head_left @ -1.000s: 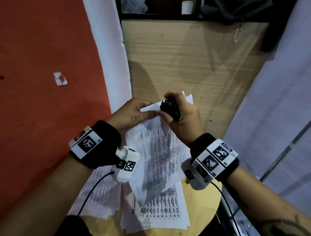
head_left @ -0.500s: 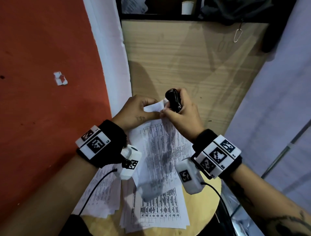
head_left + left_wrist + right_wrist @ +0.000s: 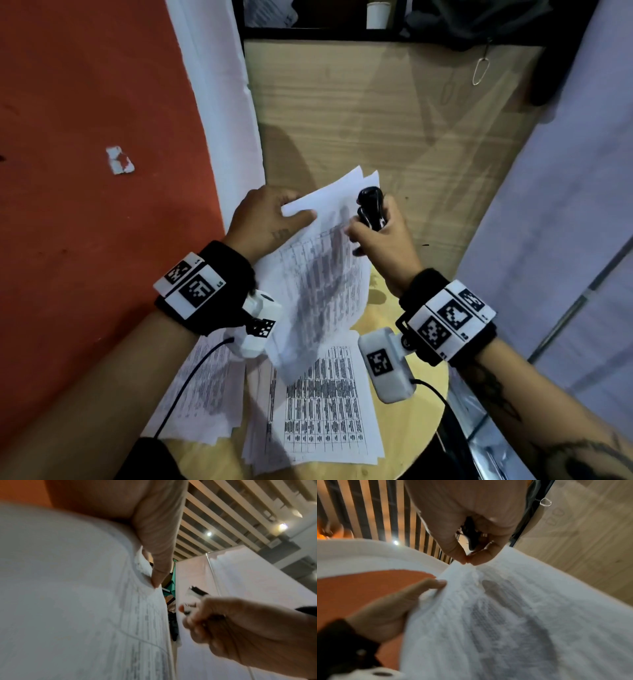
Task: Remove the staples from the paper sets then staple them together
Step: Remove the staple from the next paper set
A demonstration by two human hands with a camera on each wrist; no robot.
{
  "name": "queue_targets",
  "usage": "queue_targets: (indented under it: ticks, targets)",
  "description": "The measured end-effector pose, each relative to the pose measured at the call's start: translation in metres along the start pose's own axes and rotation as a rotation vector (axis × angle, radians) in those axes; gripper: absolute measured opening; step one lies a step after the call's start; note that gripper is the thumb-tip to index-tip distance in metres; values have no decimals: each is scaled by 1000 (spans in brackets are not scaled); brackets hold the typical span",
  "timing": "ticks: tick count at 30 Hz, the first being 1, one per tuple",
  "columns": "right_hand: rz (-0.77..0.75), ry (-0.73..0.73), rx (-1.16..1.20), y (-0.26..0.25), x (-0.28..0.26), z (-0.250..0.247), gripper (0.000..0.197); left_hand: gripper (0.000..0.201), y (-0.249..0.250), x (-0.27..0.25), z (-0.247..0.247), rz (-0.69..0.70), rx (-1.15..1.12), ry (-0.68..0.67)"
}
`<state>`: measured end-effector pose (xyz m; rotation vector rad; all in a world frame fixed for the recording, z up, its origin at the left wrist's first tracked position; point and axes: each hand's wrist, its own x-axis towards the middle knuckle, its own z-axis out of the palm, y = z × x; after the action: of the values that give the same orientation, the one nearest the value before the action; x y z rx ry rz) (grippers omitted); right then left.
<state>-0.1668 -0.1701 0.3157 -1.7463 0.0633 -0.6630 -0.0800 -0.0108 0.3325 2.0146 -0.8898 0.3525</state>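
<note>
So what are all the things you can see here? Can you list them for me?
held paper set: one, white with printed tables, lifted above the table between both hands
paper stacks: two, white with printed tables, lying on the table
black tool: one, black, in the right hand; blurred, type unclear
round table: one, light wood, under the papers
wooden panel: one, light wood, behind the table
wall: orange-red, left side
cup: one, white, top shelf
left hand: grips the paper's top corner
right hand: holds the tool, pinches the paper's top edge
</note>
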Motion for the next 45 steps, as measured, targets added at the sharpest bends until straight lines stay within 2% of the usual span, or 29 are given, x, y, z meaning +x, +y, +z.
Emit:
queue_targets:
  ticks: [2,4,6,8,11,15,20,24,25,27,28,31,33,35,36,37,38,39,40,42,45]
  targets:
    - [19,33,-146,20,-1,-4,28,42,-7,0,-3,-19,35,7]
    - [58,32,-315,43,-4,-8,20,44,-13,-2,-7,-27,88,-14]
    - [116,-15,-488,66,-8,-9,28,37,-18,-1,-11,-14,132,-59]
    - [177,-59,-562,86,-11,-8,36,15,-24,1,-14,9,154,-107]
    - [226,-65,-585,99,-9,-5,38,10,-33,4,-17,32,163,-189]
    - [180,0,-451,91,6,-5,26,9,-45,9,-20,27,148,-224]
    - [268,25,-32,86,24,-1,37,15,-52,11,-26,6,115,-284]
    - [360,-93,299,79,30,4,38,12,-53,11,-34,-8,-20,-335]
    - [371,-115,342,78,31,5,38,10,-55,11,-35,-14,-52,-325]
    - [402,-90,390,77,35,7,38,31,-63,10,-39,-6,-76,-263]
    - [408,-61,393,75,38,8,38,35,-67,9,-41,-19,-93,-231]
    - [370,11,405,71,49,3,36,20,-84,5,-53,-104,-144,-112]
    - [378,50,443,69,56,-5,34,15,-103,-5,-58,-227,-231,61]
    - [399,75,477,71,60,-10,30,9,-126,-24,-56,-402,-519,159]
    - [412,85,490,72,60,-9,29,18,-133,-36,-50,-489,-685,145]
    - [438,95,494,75,60,-5,28,41,-138,-47,-41,-550,-778,102]
    - [475,108,492,78,57,2,27,61,-137,-56,-31,-601,-798,68]
    - [509,122,481,83,54,10,23,68,-137,-65,-18,-608,-791,54]
    - [536,141,473,88,50,20,19,63,-135,-71,-6,-587,-776,56]
    - [565,194,445,100,38,37,30,50,-138,-84,14,-584,-721,121]
    - [543,204,328,123,17,52,33,53,-171,-101,23,-677,-588,236]
